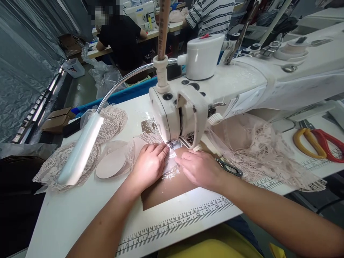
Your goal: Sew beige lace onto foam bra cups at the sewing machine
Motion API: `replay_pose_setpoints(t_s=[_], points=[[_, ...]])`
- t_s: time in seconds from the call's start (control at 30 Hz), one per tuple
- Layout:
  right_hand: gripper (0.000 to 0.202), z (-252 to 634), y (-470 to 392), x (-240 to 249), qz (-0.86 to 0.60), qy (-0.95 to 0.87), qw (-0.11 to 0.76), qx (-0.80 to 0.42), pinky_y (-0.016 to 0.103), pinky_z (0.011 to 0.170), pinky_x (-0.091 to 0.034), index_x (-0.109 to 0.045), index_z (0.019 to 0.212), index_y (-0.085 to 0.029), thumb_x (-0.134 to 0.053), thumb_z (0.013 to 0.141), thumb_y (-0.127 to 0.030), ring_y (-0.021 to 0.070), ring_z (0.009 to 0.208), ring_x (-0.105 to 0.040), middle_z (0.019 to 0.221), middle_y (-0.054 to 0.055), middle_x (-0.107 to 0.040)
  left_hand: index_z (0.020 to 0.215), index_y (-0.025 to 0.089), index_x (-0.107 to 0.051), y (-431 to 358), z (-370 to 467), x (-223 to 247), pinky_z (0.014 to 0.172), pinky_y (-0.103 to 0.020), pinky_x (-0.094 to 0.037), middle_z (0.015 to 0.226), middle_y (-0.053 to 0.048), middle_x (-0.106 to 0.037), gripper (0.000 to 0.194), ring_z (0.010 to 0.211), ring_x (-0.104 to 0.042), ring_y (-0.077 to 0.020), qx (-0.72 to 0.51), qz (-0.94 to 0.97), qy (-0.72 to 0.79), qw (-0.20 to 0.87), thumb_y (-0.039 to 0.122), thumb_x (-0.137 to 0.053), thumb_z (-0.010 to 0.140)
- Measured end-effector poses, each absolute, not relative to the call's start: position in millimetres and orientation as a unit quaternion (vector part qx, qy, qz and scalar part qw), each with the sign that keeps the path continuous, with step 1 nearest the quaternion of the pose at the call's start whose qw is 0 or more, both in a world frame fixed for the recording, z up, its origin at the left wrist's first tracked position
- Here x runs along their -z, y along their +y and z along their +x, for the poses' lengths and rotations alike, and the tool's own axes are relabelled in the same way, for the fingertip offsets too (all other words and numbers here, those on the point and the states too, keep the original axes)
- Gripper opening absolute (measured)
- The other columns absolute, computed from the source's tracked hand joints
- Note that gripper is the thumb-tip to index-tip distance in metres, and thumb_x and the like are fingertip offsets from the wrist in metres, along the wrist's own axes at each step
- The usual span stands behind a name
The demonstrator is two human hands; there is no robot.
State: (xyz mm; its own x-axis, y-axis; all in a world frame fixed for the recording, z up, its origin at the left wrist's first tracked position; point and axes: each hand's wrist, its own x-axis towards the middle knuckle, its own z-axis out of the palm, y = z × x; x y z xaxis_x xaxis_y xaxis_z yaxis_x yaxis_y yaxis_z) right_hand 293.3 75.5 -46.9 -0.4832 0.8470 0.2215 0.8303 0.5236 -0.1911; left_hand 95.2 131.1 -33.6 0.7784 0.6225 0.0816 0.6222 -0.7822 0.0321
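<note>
Fabric [171,162] lies under the left hand [151,163], flat, and the right hand [200,169], pinching it.

"JUKI" on white sewing machine [134,15] (background), numbered table rulers [172,229]

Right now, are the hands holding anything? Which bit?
The pale fabric: the left hand presses down its left side; the right hand is at its right edge, but a pinch is unclear.

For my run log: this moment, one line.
left hand: flat on pale fabric | right hand: curled at fabric's edge | both near sewing machine | lace pieces: both sides | scissors: right side
</note>
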Motion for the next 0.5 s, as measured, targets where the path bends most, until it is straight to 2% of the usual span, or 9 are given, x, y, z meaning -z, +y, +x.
replay_pose_setpoints(t_s=[0.3,0.5], points=[[0.030,282,81,49,-0.536,-0.835,0.122,-0.026,0.028,0.059,-0.035,-0.066,0.109,-0.020,-0.047,0.086,-0.015,0.0154,0.069,-0.058,0.086,0.004,-0.067,0.120,0.014,-0.058,137,91,43,0.092,-0.046,-0.043,0.119,-0.014,-0.062,0.032,0.109,-0.053,-0.0292,-0.088,0.921,0.379,-0.019,0.018,-0.042,0.092],[0.034,284,82,51,-0.533,-0.834,0.137,-0.037,0.028,0.066,-0.041,-0.065,0.113,-0.019,-0.047,0.085,-0.013,0.0168,0.076,-0.060,0.092,0.005,-0.068,0.122,0.014,-0.056,136,84,47,0.099,-0.048,-0.039,0.122,-0.014,-0.060,0.036,0.117,-0.048,-0.0305,-0.111,0.906,0.407,0.004,0.030,-0.041,0.093]])
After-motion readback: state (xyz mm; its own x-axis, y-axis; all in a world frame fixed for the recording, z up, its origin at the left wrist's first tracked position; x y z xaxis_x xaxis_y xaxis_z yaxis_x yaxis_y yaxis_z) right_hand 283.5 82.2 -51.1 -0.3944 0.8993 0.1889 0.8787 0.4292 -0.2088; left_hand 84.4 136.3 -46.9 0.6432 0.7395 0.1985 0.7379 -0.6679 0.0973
